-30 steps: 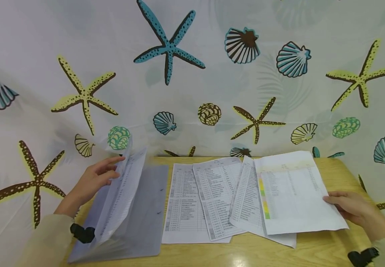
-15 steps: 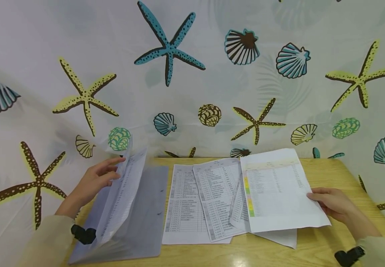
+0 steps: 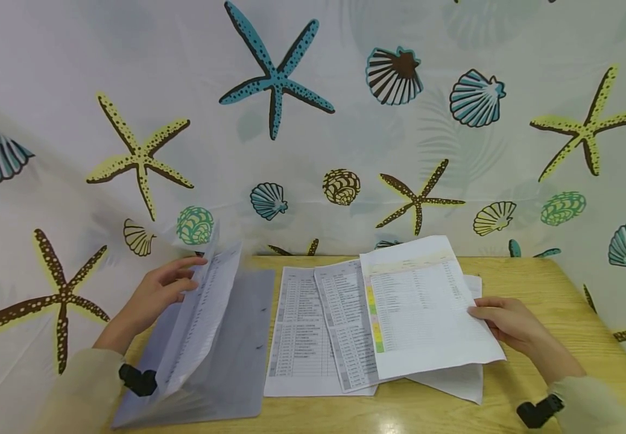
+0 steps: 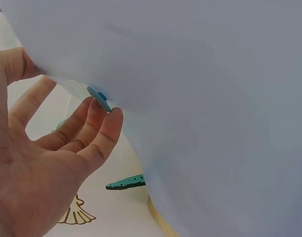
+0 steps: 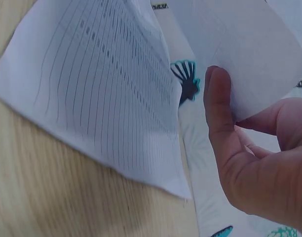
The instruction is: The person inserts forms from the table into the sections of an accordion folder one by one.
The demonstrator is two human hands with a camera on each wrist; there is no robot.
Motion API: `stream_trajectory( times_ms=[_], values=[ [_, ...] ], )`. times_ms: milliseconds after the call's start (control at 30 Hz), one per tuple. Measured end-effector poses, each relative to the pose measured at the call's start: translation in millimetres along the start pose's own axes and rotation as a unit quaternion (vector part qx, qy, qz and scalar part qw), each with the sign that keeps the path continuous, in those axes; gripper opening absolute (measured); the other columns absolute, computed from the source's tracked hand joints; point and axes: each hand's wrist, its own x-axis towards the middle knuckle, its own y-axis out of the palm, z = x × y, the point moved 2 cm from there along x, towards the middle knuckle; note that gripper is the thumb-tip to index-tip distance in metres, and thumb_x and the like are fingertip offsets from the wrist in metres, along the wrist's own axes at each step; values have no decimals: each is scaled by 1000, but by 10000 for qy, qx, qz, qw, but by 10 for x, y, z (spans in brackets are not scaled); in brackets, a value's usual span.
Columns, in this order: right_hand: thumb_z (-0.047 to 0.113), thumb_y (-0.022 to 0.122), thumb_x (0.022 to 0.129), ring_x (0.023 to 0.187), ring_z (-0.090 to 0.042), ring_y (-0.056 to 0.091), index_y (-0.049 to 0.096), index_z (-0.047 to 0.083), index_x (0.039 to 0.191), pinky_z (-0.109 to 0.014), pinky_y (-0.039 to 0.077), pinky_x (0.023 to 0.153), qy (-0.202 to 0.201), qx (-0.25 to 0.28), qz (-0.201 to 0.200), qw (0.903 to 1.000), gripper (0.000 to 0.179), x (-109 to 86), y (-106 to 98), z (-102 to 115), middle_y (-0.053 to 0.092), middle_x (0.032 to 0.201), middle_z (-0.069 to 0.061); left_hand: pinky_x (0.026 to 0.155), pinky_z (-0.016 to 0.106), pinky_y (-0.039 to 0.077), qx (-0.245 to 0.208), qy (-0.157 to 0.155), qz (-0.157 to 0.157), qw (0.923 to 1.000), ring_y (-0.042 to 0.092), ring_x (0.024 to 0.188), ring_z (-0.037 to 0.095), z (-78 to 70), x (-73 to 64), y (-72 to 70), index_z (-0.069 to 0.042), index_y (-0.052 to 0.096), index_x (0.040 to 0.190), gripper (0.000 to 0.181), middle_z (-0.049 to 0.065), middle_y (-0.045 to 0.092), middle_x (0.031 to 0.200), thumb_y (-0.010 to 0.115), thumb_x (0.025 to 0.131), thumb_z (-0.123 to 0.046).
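Sheet (image 3: pixel 421 307) with a coloured strip (image 3: pixel 375 319) hangs pinched in the right grip (image 3: pixel 508 322), thumb and fingers at its right side. In the head view it overlaps the printed papers (image 3: pixel 298 337) along the middle of the worktop (image 3: pixel 552 289), its top reaching past the back edge. Toward the worktop's left edge, the left grip (image 3: pixel 155 294) holds up a folder's (image 3: pixel 237 343) cover (image 4: pixel 215 123), fingertips at a blue snap (image 4: pixel 98 98).

Folder (image 3: pixel 239 349) blue-grey; held sheet (image 3: pixel 427 319) white, edge banded yellow, green, pink; counter (image 3: pixel 535 280) yellowish wood grain; backdrop (image 3: pixel 313 141) white, starfish-and-shell print
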Motion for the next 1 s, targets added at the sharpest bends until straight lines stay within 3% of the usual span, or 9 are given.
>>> stream_trajectory(
  times_ms=[200,367,567,800,1000],
  values=[
    [16,63,105,81,-8,69,42,-16,146,-26,61,71,-128,-7,124,9998,57,47,226,125,72,100,1,85,27,54,85,-70,-67,9999,49,123,5,7,5,9,-11,55,153,46,17,48,161,56,109,-22],
    [16,65,104,82,-10,70,46,-15,144,-27,61,71,-249,16,223,9994,54,79,445,237,72,103,-1,81,27,59,-39,183,-168,9997,62,107,-2,-4,11,21,-5,59,144,40,20,58,145,62,107,-21],
    [16,66,102,81,-10,71,52,-13,139,-26,60,70,-415,88,377,9984,49,117,693,341,73,101,-2,78,28,61,-182,351,-140,9991,70,100,4,-18,16,47,-1,59,140,41,19,61,137,66,105,-20],
    [14,67,100,80,-9,70,55,-13,136,-26,60,69,-578,221,478,9969,46,158,954,473,73,101,-3,79,26,59,54,312,-39,9995,64,103,-6,-23,24,34,-4,56,149,48,27,57,148,64,106,-22],
    [14,68,100,79,-10,69,58,-11,134,-25,59,69,-596,295,480,9966,44,219,1185,563,73,101,-5,80,26,59,75,235,-25,9997,59,106,-9,-44,5,35,-5,55,150,48,26,56,150,63,106,-24]
  ],
)
